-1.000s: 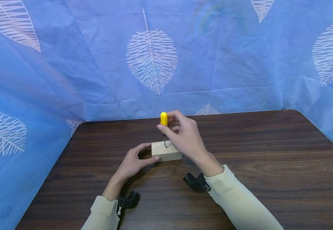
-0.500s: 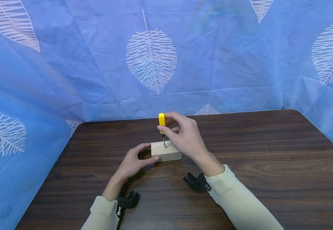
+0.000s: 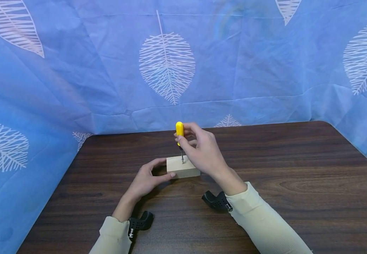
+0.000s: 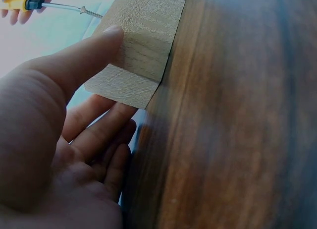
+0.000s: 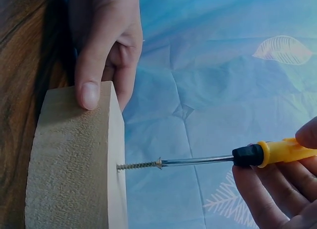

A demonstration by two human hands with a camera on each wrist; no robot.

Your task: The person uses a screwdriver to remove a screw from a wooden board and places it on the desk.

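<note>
A pale wooden block (image 3: 186,172) lies on the table, gripped at its left end by my left hand (image 3: 146,178), thumb on the near side and fingers behind. In the right wrist view a screw (image 5: 138,165) stands out of the block's top face, its tip sunk in the wood and much of the thread showing. My right hand (image 3: 205,150) pinches the yellow handle of a screwdriver (image 3: 179,129) between thumb and fingers. The steel shaft points down, its tip right at the screw head. The left wrist view shows the left thumb pressed on the block (image 4: 143,50).
The dark wood-grain table (image 3: 281,169) spreads around the block. A blue cloth (image 3: 107,70) with white leaf prints hangs behind it and at the sides. Black wrist mounts (image 3: 142,220) sit under both sleeves.
The screwdriver handle tilted left, then came back more upright while the right fingers shifted and curled along it. The block and left hand have stayed in place.
</note>
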